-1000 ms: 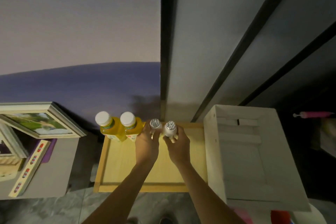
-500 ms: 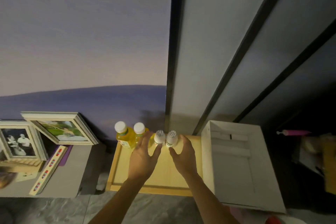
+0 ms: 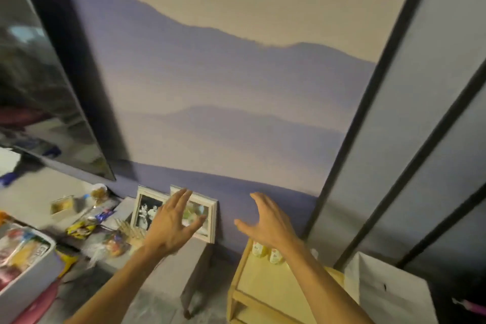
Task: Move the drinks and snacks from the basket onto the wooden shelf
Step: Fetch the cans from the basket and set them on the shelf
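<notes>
My left hand [image 3: 172, 223] and my right hand [image 3: 268, 221] are both raised in the air with fingers spread and nothing in them. The wooden shelf [image 3: 265, 287] stands low at the right of centre. Yellow juice bottles [image 3: 265, 251] stand at its back edge, partly hidden behind my right forearm. The white basket [image 3: 29, 268] sits at the lower left, filled with colourful snack packets. My left hand hangs in front of the picture frames, between basket and shelf. The view is blurred by motion.
A grey low table [image 3: 168, 265] carries two picture frames [image 3: 205, 216], loose snack packets [image 3: 86, 226] and a small box. A dark TV screen [image 3: 39, 92] hangs at the upper left. A white open box [image 3: 389, 294] stands right of the shelf.
Both hands let go of the two small bottles on the shelf and lifted away, open. The view swung left and upward, bringing the basket and TV into sight.
</notes>
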Available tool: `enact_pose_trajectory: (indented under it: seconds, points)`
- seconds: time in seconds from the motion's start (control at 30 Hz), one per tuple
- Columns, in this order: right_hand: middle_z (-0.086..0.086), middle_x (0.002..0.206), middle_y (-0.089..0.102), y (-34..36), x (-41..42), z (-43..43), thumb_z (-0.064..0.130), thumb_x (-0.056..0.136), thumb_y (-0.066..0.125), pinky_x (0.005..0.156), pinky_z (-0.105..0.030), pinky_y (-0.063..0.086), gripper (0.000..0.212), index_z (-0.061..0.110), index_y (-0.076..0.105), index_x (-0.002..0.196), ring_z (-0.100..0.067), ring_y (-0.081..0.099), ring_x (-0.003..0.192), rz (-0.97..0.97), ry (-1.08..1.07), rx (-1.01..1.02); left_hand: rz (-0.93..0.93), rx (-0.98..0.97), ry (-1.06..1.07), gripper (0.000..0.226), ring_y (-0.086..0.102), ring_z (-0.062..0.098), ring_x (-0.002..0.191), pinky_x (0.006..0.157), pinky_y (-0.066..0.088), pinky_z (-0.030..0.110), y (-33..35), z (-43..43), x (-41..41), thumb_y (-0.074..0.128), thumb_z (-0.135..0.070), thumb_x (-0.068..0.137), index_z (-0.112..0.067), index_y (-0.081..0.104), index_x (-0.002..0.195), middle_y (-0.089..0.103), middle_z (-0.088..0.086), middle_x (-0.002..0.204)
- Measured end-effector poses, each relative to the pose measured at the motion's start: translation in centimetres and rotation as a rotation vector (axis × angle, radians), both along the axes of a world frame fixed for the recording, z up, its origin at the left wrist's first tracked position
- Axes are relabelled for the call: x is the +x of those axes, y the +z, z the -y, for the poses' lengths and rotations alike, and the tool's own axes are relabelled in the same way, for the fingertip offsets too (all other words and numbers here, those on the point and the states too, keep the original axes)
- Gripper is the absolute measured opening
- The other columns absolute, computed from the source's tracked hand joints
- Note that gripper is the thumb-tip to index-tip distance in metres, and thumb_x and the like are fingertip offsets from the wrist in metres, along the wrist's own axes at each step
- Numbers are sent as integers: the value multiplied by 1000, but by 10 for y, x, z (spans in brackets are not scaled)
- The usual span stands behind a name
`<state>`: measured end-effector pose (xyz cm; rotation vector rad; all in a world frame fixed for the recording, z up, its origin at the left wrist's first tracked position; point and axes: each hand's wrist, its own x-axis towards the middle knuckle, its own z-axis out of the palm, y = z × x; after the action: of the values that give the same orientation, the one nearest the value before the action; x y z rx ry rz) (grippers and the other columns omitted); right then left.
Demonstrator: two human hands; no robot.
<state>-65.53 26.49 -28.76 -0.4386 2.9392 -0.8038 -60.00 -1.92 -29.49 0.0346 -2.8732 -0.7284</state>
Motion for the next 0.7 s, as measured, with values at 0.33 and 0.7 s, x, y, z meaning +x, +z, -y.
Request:
enact_pose_trajectory:
  seconds: [0.33, 0.7]
  points:
    - [-5, 176, 21, 58, 62, 345, 87, 85, 56, 125, -47, 32, 115, 20, 16, 169, -27, 27, 160, 55, 389, 69, -19, -28, 470, 102, 34, 25, 154, 125, 31, 51, 42, 319, 195, 34, -95, 84, -30, 32, 162, 32, 1, 170]
    - [-5, 176, 21, 36, 148, 620, 92, 79, 57, 119, -58, 40, 120, 24, 16, 169, -34, 33, 156, 101, 698, 189, 125, 25, 829, 111, 44, 27, 146, 120, 39, 53, 23, 518, 340, 32, -99, 80, -24, 35, 162, 38, 4, 166]
